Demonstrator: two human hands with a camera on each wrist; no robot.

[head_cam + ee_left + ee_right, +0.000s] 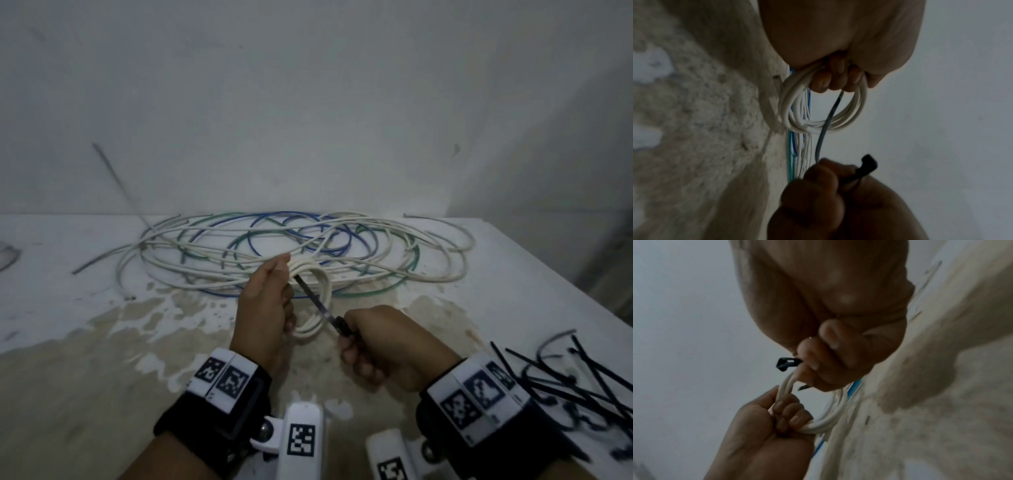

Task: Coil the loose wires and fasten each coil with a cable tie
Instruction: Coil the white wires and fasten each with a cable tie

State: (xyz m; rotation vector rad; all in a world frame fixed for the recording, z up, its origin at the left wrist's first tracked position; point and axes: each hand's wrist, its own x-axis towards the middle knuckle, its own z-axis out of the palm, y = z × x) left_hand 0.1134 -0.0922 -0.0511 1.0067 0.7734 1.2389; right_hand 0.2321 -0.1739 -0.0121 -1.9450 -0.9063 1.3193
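One stained white bench (pixel 102 342) carries everything, with a pale wall behind it. At its far middle lies one sprawling tangle of loose wires (pixel 308 250), white, blue and green strands mixed, too interwoven to count. To the right, at the bench's near edge, sits one heap of black spare ties (pixel 565 383), overlapping and blurred, so no count is possible; only the head view shows them.

Two hands work in front of the tangle. The left hand (pixel 263 308) has its fingers (pixel 838 78) clenched round one small white coil (pixel 317 301) of several turns, held above the bench near the tangle. The right hand (pixel 387 346) grasps one black cable tie (pixel 315 301), whose strap runs through the coil's opening up towards the left hand.

The left wrist view shows the strap (pixel 828 120) crossing the ring and the tie's square head (pixel 867 167) jutting from the right fist; the right wrist view shows that head's slot (pixel 787 364).
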